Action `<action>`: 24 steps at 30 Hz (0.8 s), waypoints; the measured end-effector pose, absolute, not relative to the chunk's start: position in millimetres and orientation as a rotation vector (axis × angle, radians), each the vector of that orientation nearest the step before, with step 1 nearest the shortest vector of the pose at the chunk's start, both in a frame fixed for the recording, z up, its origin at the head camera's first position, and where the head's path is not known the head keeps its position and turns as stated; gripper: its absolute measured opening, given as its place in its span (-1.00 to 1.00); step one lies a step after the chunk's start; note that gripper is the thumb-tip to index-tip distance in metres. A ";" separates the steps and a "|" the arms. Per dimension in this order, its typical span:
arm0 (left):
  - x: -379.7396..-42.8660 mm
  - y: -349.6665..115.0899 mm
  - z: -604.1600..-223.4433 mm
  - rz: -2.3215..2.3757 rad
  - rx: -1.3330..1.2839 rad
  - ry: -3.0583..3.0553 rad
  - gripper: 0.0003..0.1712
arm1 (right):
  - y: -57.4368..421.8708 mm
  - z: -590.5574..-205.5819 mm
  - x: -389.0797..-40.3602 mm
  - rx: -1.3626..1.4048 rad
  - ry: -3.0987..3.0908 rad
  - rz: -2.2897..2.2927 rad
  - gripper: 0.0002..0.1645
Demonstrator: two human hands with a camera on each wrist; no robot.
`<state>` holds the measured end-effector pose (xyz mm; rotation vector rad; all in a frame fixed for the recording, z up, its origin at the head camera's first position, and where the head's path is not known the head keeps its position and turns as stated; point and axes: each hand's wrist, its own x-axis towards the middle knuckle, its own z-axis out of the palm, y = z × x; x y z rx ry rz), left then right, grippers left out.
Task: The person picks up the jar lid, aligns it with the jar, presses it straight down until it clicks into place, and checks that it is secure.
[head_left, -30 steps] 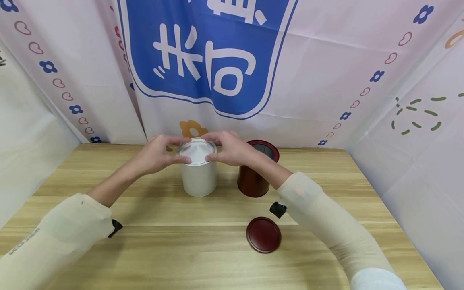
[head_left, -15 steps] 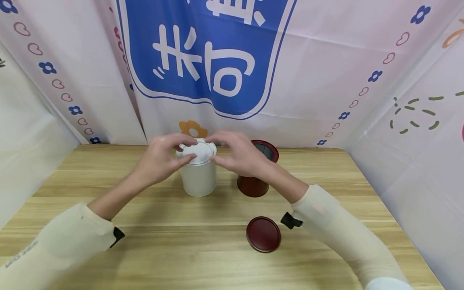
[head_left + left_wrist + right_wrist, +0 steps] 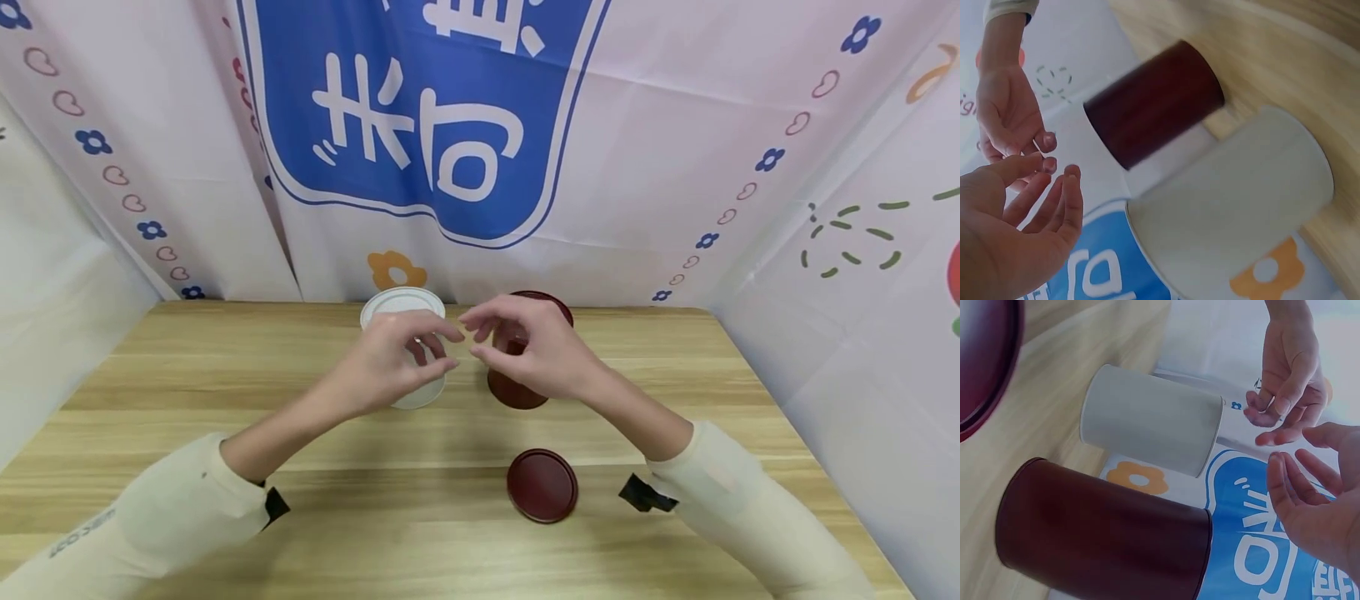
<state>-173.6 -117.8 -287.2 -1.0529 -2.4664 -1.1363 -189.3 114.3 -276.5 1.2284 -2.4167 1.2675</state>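
Above the table, my left hand (image 3: 393, 360) hovers in front of a white can (image 3: 422, 395), holding nothing, its fingers loosely bent. The can stands upright with a white lid (image 3: 402, 298) on top, partly covered by that hand in the head view. To the right, my right hand (image 3: 538, 346) hangs in front of a dark red can (image 3: 517, 392), also holding nothing. The two hands' fingertips nearly meet. Both cans stand apart from the hands in the left wrist view, the white can (image 3: 1235, 200) nearer than the red can (image 3: 1157, 103).
A round dark red lid (image 3: 542, 486) lies flat on the wooden table (image 3: 360, 517), nearer than the cans. Behind the table hangs a white cloth (image 3: 637, 167) with a blue printed panel; more cloth encloses both sides.
Both hands have let go of the white lid on the white can and drawn back toward the person and to the right. The cans and the red lid stay put.
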 end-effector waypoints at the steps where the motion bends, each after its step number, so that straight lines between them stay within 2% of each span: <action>1: -172.7 -115.3 -288.7 -1.159 -1.052 -2.484 -0.80 | 116.8 -277.3 -187.5 1.226 -2.427 1.284 -0.71; 15: -165.0 -94.4 -317.0 -1.535 -1.005 -2.783 -0.88 | 154.2 -293.7 -166.6 1.155 -2.751 1.480 -0.78; 24: -159.3 -80.9 -337.6 -1.795 -0.916 -2.896 -0.72 | 184.6 -317.3 -157.2 1.021 -2.993 1.521 -0.78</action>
